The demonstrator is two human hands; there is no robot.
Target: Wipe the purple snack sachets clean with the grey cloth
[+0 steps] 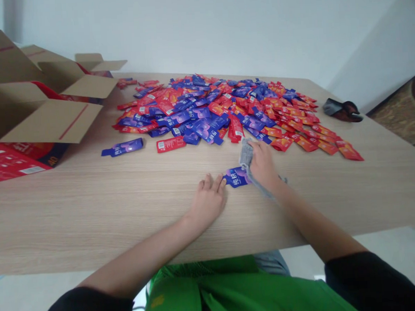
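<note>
A blue and purple pouch (237, 177) lies flat on the wooden table in front of me. The fingers of my left hand (209, 198) are stretched out, their tips touching the pouch's narrow spout end at its left. My right hand (262, 164) grips a bunched grey cloth (246, 154) just above and beyond the pouch's right end, with a loose strip of it hanging past the wrist. Beyond both hands spreads a big heap of red and blue pouches (201, 114). A lone blue pouch (122, 148) and a red pouch (171, 144) lie at its near left side.
Open red cardboard boxes (23, 158) stand along the left, flaps spread over the table (92, 217). A dark, glossy object (342, 110) lies at the far right. A white wall (201, 30) rises behind the table.
</note>
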